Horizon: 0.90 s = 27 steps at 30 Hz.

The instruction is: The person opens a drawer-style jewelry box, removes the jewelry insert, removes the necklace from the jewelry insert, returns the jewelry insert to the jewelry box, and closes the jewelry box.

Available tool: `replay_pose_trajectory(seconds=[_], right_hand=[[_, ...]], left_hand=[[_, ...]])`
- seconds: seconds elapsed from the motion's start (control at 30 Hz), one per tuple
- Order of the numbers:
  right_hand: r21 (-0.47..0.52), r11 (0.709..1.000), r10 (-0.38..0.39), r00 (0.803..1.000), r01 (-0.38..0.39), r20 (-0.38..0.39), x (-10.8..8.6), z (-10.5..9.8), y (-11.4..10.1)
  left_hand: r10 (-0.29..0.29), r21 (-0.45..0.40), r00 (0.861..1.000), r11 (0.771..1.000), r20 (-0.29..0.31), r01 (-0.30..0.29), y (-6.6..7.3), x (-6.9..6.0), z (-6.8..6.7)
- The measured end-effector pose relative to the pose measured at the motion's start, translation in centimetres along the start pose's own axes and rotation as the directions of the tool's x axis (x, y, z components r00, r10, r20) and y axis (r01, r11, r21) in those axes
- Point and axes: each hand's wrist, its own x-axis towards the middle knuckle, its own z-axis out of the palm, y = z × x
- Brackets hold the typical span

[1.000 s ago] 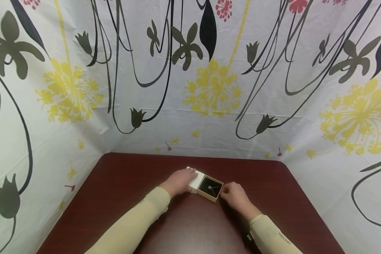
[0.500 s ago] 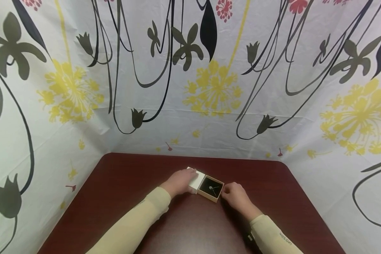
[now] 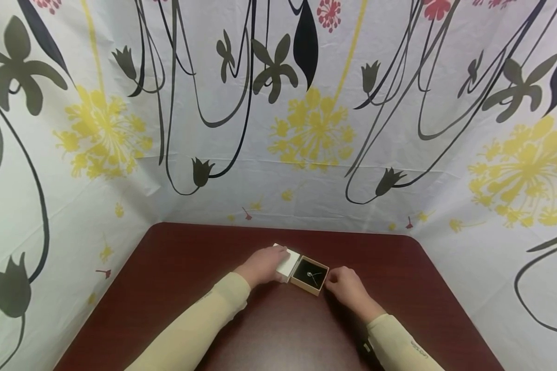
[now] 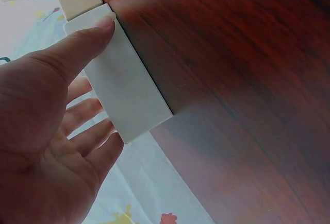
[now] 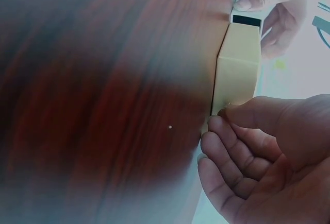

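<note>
A slide-out jewelry box lies on the table, part drawn apart. In the head view my left hand (image 3: 263, 264) holds its white sleeve (image 3: 289, 265). The left wrist view has the thumb along the sleeve's (image 4: 121, 74) near side and the other fingers behind it. To the right, the tan drawer (image 3: 306, 287) sticks out, with black lining and a thin silvery piece of jewelry (image 3: 312, 275) inside; its exact kind is too small to tell. My right hand (image 3: 348, 286) pinches the drawer's (image 5: 237, 64) outer end between thumb and curled forefinger; what lies between the fingertips is hidden.
The dark red wooden table (image 3: 190, 299) has rounded far corners. A white cloth (image 3: 278, 206) with printed flowers hangs around its back and sides. A small dark thing with a light spot (image 3: 366, 347) shows beside the right sleeve.
The drawer has slid slightly farther right out of the white sleeve, and my right hand has shifted right with it. My left hand stays nearly still on the sleeve.
</note>
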Motion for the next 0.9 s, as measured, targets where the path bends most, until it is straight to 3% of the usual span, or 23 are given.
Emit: replay_pose_trajectory(seconds=[0.57, 0.9], right_hand=[[0.014, 1.0, 0.024, 1.0, -0.024, 0.015, -0.54, -0.75, -0.22], [0.006, 0.999, 0.041, 0.999, -0.041, 0.02, -0.59, -0.75, -0.13]], left_hand=[[0.03, -0.031, 1.0, 0.999, -0.011, -0.03, 0.1, -0.01, -0.03], [0.037, 0.004, 0.999, 0.999, -0.02, -0.037, 0.08, 0.32, 0.34]])
